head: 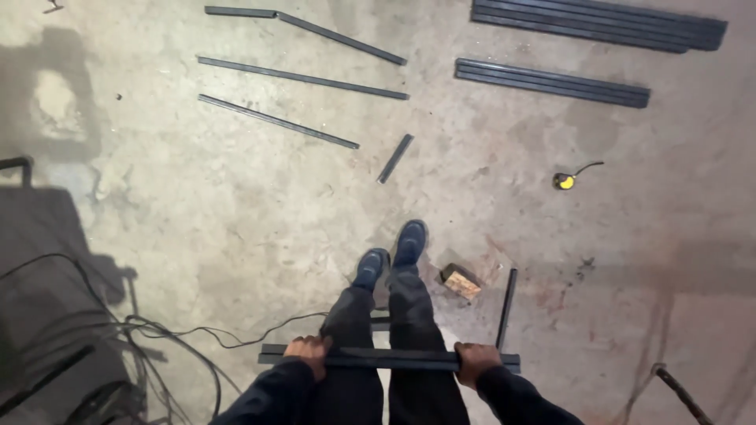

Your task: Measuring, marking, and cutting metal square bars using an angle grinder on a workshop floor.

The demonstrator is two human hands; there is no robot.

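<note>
head view: left hand [309, 352] and right hand [475, 361] were both wrapped tight around a dark metal bar [390, 359], held level across the thighs, over the concrete floor [236, 212] | blue shoes [391, 256] just past it | more cut bars [303, 77] lay farther off | yellow tape measure [564, 181] sat off right

I see a metal workshop. The rough grey concrete floor [236, 212] has long dark steel bars [303, 77] lying on it, a small yellow tape measure [564, 181], and black cables [142, 330].
</note>
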